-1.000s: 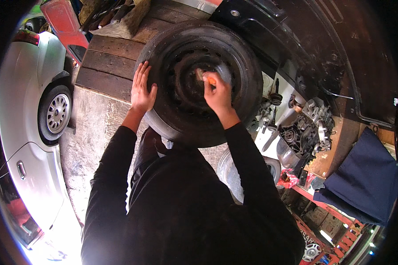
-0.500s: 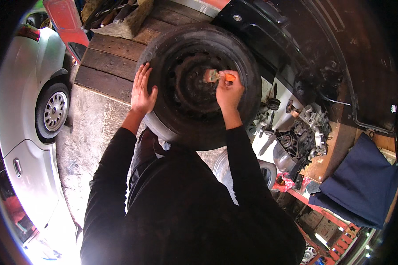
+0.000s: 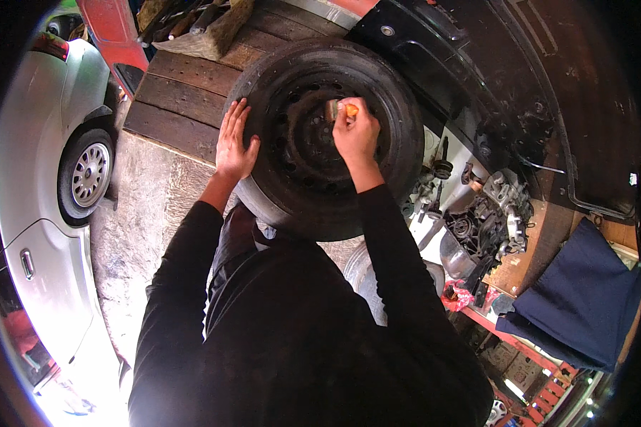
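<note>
A car wheel [image 3: 285, 196] with a black tyre and a dark steel rim [image 3: 310, 146] lies flat, partly on a wooden plank bench [image 3: 178, 99]. Spread fingers of my left hand [image 3: 236, 142] rest flat on the tyre's left side. My right hand [image 3: 357, 135] is closed around the orange handle of a paintbrush [image 3: 332, 109], over the upper right part of the rim's centre. The bristles point left toward the rim and are partly hidden by my fingers. Whether they touch the metal I cannot tell.
A silver car [image 3: 43, 199] stands on the left. A fabric holder with hand tools [image 3: 199, 28] sits on the bench's far end. To the right are a dark car panel [image 3: 513, 92], greasy metal engine parts [image 3: 488, 217] and a folded navy cloth [image 3: 577, 299]. Another tyre [image 3: 363, 274] stands below the wheel.
My right hand has moved up and slightly left with the paintbrush, its wrist turned so the bristles show less. My left hand stays on the tyre.
</note>
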Motion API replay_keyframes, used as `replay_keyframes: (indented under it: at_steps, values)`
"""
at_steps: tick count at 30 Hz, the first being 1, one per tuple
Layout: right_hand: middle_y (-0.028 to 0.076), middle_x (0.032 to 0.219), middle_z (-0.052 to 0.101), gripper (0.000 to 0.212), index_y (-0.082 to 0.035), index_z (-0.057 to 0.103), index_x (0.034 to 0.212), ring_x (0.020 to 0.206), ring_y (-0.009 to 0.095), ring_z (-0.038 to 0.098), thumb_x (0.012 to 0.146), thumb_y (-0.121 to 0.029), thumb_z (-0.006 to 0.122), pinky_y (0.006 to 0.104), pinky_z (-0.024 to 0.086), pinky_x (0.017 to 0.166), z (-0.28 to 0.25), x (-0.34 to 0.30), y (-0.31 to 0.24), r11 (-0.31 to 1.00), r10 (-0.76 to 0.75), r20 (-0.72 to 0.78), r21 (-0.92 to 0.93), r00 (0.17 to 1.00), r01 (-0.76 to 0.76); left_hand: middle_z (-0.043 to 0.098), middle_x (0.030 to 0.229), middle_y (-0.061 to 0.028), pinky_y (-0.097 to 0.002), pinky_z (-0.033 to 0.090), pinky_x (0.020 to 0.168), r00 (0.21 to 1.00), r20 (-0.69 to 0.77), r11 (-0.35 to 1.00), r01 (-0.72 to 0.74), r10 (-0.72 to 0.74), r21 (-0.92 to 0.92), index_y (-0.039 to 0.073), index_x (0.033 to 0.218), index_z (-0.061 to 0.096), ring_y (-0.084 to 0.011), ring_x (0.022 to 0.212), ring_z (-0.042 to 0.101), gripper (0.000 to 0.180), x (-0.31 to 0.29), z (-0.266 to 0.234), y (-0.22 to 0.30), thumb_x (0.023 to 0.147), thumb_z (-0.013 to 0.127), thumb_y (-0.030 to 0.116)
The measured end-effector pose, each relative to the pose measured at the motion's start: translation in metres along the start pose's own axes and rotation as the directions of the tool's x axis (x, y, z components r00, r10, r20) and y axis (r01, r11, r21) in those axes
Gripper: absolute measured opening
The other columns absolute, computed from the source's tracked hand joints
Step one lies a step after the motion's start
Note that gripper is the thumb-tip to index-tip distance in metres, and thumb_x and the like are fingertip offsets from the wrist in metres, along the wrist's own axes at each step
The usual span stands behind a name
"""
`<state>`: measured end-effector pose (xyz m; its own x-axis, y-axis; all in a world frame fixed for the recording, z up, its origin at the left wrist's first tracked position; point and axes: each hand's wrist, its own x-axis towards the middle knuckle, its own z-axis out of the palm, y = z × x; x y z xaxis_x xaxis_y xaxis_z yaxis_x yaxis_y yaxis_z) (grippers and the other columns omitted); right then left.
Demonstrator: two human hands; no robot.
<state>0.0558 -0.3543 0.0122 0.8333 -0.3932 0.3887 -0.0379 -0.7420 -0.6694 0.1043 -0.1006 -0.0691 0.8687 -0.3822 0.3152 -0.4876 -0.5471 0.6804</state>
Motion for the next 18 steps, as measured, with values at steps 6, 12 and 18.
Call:
replay_keyframes:
  at_steps: [6, 12, 18]
  values:
    - [0.014, 0.090, 0.075, 0.007, -0.003, 0.062, 0.100, 0.080, 0.033, 0.076, 0.094, -0.004, 0.067, 0.0393, 0.060, 0.067, 0.021, -0.018, 0.000, 0.996, -0.081, -0.036, 0.018, 0.996, 0.082, 0.039, 0.162, -0.0137, -0.0469, 0.024, 0.127, 1.000, -0.003, 1.000, -0.020, 0.020, -0.019, 0.002, 0.149, 0.045, -0.0339, 0.154, 0.029, 0.068, 0.001, 0.002, -0.001, 0.084, 0.064, 0.010]
    - [0.013, 0.099, 0.074, 0.010, 0.002, 0.062, 0.104, 0.090, 0.019, 0.074, 0.096, 0.003, 0.067, 0.0320, 0.061, 0.077, -0.003, -0.018, 0.001, 0.980, 0.019, -0.064, 0.200, 0.998, -0.006, 0.038, 0.163, -0.0134, -0.0462, 0.024, 0.127, 1.000, 0.001, 1.000, -0.005, 0.005, -0.012, 0.002, 0.150, 0.045, -0.0336, 0.154, 0.029, 0.069, -0.001, -0.001, -0.001, 0.084, 0.065, 0.010]
    - [0.014, 0.093, 0.074, 0.010, 0.001, 0.063, 0.103, 0.085, 0.022, 0.076, 0.096, -0.003, 0.069, 0.0324, 0.060, 0.074, 0.009, -0.027, 0.005, 0.998, 0.058, -0.026, 0.025, 0.998, -0.058, 0.038, 0.162, -0.0141, -0.0463, 0.024, 0.128, 1.000, 0.004, 1.000, -0.007, 0.007, 0.004, 0.003, 0.149, 0.045, -0.0340, 0.154, 0.029, 0.069, -0.001, 0.001, -0.001, 0.084, 0.065, 0.010]
